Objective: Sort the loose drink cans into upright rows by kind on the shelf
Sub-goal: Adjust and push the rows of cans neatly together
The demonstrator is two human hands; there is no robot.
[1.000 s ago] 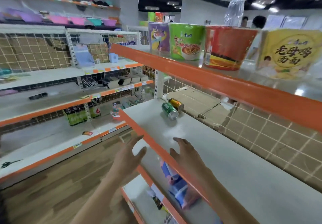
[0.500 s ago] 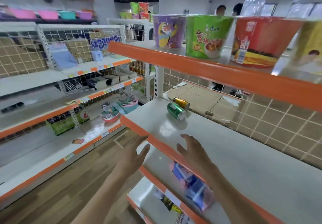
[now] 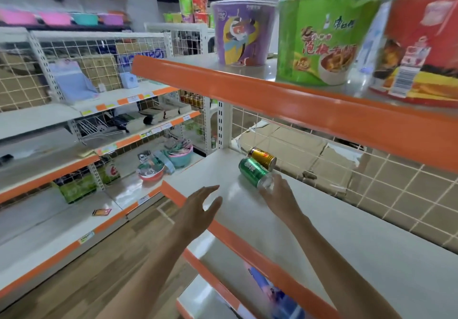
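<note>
Two cans lie on their sides at the far left end of the white shelf [image 3: 347, 232]. The green can [image 3: 252, 171] is nearer to me, and the gold can [image 3: 263, 157] lies just behind it against the wire back. My right hand [image 3: 278, 196] reaches over the shelf, its fingertips at the green can's silver end; a grip does not show. My left hand [image 3: 198, 209] hovers open above the shelf's orange front edge, fingers spread, holding nothing.
The orange-edged shelf above [image 3: 272, 100] carries big noodle bowls: purple [image 3: 241, 33], green [image 3: 322, 40], red [image 3: 421, 53]. A wire grid with cardboard [image 3: 334, 160] backs the can shelf. Bags lie on the lower shelf [image 3: 270, 291]. Other racks stand left across a wooden floor.
Both hands have moved forward over the shelf. My right hand has gone from well short of the cans to touching the green can's end. The view has come closer.
</note>
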